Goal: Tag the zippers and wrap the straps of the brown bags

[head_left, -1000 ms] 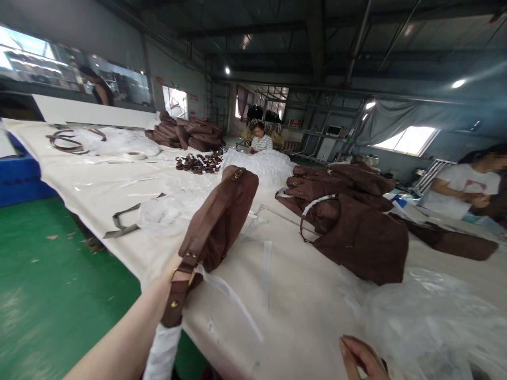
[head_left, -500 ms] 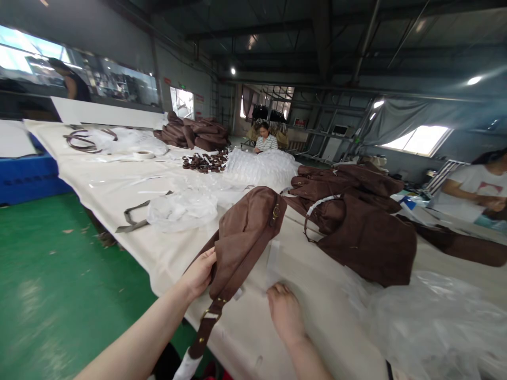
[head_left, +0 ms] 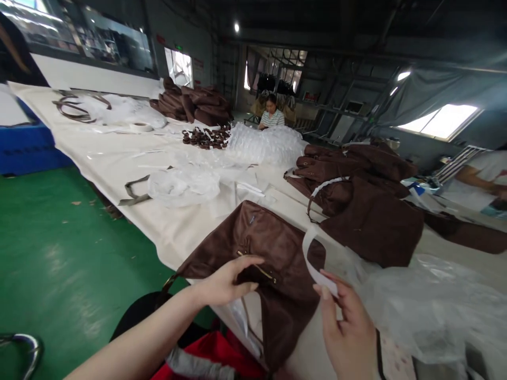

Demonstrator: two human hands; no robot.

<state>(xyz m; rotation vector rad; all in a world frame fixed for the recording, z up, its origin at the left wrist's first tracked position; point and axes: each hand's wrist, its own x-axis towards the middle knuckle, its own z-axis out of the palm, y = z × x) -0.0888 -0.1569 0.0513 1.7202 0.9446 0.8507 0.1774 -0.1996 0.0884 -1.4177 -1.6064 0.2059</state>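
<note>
A brown bag (head_left: 273, 232) lies flat on the table close to me, with a brass zipper (head_left: 263, 273) across its middle. My left hand (head_left: 227, 279) rests over the zipper with its fingers stretched out, holding nothing. Between thumb and fingers, my right hand (head_left: 344, 316) pinches a white paper strip (head_left: 312, 264), which curls upward above the bag's right side. A strap ring of the bag hangs past the table edge at the left.
More brown bags (head_left: 368, 216) are heaped to the right, beside clear plastic bags (head_left: 428, 306). Crumpled plastic (head_left: 184, 184) and a grey strap (head_left: 134, 191) lie left. A white wrapped pile (head_left: 265, 142) stands farther back, near a seated person (head_left: 272, 115). Another person is at the right edge.
The bag has gone from being lifted on edge to lying flat on the table. My left hand let go of it and spread out on top. My right hand has picked up the white strip.
</note>
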